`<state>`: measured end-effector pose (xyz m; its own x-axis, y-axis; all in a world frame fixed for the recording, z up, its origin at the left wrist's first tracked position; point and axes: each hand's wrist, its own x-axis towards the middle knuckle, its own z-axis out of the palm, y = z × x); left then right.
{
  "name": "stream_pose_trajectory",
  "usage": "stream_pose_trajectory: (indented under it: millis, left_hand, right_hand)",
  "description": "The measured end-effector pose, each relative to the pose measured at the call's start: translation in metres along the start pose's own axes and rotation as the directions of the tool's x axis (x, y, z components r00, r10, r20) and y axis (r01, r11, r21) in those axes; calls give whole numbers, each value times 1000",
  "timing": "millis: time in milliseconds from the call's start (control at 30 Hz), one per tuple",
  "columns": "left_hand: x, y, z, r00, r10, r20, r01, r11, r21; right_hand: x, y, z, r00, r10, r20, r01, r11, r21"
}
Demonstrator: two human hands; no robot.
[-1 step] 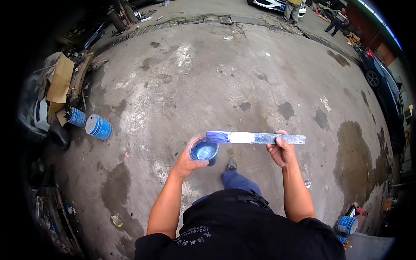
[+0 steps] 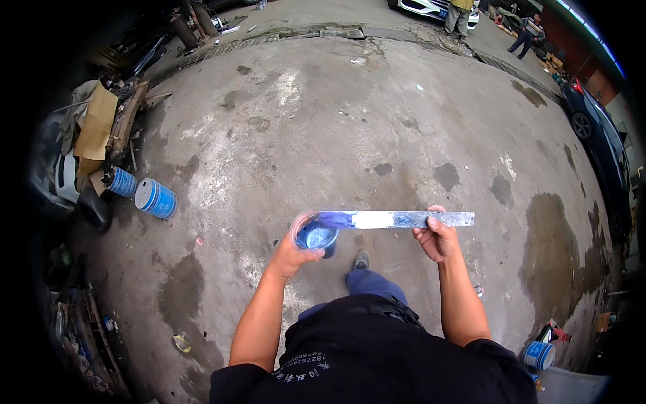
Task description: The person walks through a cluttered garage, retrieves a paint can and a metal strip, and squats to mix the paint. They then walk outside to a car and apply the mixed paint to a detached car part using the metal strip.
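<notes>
My left hand (image 2: 291,257) is closed round a clear plastic cup (image 2: 317,237) with glossy metallic blue paint in it. In my right hand (image 2: 439,241), thumb on top and fingers curled beneath, is a long flat mixing stick (image 2: 374,220) held almost level. Its left end is coated blue-violet and overlaps the cup's far rim; whether it touches the rim, I cannot tell. White shows in the stick's middle, and blue-grey paint smears mark the part near my right hand.
Blue-and-white pails (image 2: 155,198) stand at left beside cardboard (image 2: 96,128) and scrap. Another pail (image 2: 540,354) is at lower right. A dark car (image 2: 595,128) is parked at right, a white car (image 2: 431,7) at the far side. Two people are in the distance. Stained concrete lies between.
The mixing stick's left end has dipped slightly and shifted a little left, over the cup's rim. Both hands keep their holds.
</notes>
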<state>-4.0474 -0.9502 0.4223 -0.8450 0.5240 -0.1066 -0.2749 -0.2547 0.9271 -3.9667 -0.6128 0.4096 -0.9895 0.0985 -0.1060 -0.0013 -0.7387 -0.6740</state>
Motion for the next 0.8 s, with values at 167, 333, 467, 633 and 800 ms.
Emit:
stream_pose_trajectory:
  millis: [167,333,467,633,800]
  left_hand:
    - [86,23,-2,986,121,-113,-113,991,73]
    - [161,57,-9,949,293,-118,-249,923,292]
    - [215,68,-33,927,320,-197,-209,875,437]
    - [320,69,-95,896,411,-168,-215,733,645]
    - [402,99,-152,934,332,-132,-165,728,665]
  right_hand:
    - [109,-59,31,996,28,86,-11,982,-187]
    - [208,-106,51,983,48,175,36,892,-450]
    - [279,-121,97,974,111,199,33,796,-605]
    - [393,-81,185,774,109,623,513,470,-719]
    - [476,-71,242,511,345,787,726,317,-610]
